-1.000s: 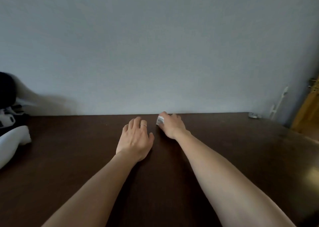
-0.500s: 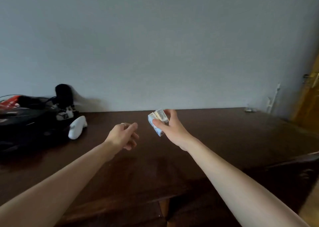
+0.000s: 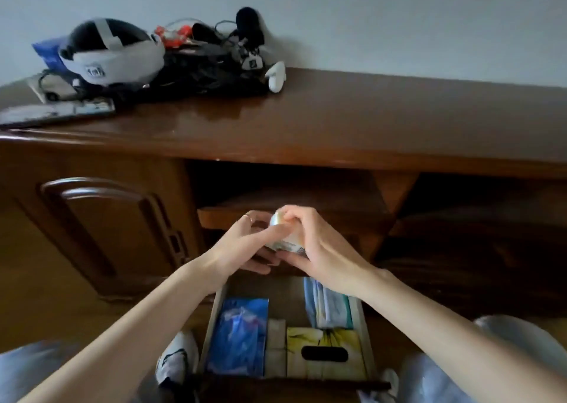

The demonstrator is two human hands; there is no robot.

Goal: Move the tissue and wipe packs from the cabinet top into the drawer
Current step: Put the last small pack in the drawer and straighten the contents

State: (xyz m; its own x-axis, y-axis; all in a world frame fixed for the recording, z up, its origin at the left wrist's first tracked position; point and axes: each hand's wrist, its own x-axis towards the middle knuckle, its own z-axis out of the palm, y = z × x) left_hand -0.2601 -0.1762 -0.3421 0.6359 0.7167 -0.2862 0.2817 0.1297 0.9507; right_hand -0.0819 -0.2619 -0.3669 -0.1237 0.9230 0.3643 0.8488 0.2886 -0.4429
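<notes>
Both our hands hold a small tissue pack (image 3: pixel 283 234) above the open drawer (image 3: pixel 211 326) of the dark wooden cabinet (image 3: pixel 368 120).

Our left hand (image 3: pixel 242 246) cups the pack from below and beside, fingers curled round it, while our right hand (image 3: pixel 313 243) pinches it from above, thumb and fingers wrapped over its top. Beneath our wrists the drawer already holds a blue pack (image 3: pixel 237 336), a yellow tissue box (image 3: pixel 325 350) and a pale blue-green wipe pack (image 3: pixel 328 307) along its right side. On the cabinet top, far left, lie a white headset (image 3: pixel 113 53), a white controller (image 3: pixel 276 76) and a tangle of black cables (image 3: pixel 208 68), well apart from our hands.
</notes>
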